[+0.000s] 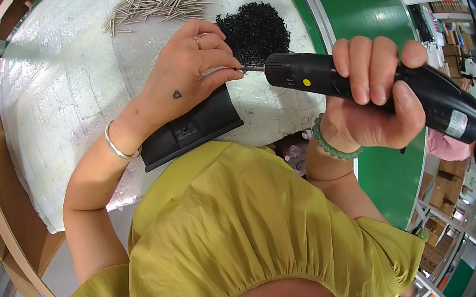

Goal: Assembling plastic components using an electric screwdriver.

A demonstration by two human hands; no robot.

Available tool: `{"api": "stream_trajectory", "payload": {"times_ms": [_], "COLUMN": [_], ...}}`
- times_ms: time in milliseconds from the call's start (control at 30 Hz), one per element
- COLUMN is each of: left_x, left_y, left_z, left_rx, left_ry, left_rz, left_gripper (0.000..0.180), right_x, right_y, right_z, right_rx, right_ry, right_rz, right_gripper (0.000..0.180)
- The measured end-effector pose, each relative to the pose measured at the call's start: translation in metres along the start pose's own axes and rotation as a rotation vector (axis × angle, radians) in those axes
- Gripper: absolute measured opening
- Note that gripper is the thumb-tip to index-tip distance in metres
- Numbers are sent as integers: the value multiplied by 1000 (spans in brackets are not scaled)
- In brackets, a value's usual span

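Note:
A black electric screwdriver [312, 75] is gripped in my right hand [377, 85], its bit pointing left. My left hand [191, 64] pinches thumb and forefinger together right at the bit's tip. Whatever sits between those fingertips is too small and covered to make out; a small dark bit shows there. Under my left hand lies a black plastic part [193, 127], long and box-like, close to my body and partly hidden by the wrist. Just beyond the fingers is a heap of small black screws [256, 33].
Silvery metal pins [162, 3] lie piled at the far side of the wrapped white work surface [62, 93]. A green surface [361, 12] with a metal rail [315, 6] runs along the right. Cardboard boxes [4, 197] stand on the left. Someone in pink [447, 145] is at the far right.

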State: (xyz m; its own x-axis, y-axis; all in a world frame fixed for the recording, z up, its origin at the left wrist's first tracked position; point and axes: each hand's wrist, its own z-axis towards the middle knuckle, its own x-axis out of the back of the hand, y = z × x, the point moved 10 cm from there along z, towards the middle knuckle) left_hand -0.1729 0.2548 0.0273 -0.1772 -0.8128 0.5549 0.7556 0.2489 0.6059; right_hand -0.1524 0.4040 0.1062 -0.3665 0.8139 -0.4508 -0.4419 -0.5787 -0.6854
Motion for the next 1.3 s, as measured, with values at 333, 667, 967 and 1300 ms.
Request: {"api": "stream_trajectory", "payload": {"times_ms": [333,667,967,1300], "left_x": [11,13,92,104], "left_y": [10,14,-95,-61], "left_z": [-4,-17,-31,-58], "left_rx": [34,28,202,332], "left_ry": [-5,-43,-111,30], "left_rz": [60,185,754,461], "left_gripper": [15,19,15,9], "right_x": [-25,-62,-35,-50], "right_y": [3,4,13,26], "right_z": [4,-8,-4,-3], "right_rx": [-13,72,22,-39], "right_ry": [-102,-362,-220,-233], "right_rz": [-35,-193,-44,-9], "right_gripper": [30,28,32,31]}}
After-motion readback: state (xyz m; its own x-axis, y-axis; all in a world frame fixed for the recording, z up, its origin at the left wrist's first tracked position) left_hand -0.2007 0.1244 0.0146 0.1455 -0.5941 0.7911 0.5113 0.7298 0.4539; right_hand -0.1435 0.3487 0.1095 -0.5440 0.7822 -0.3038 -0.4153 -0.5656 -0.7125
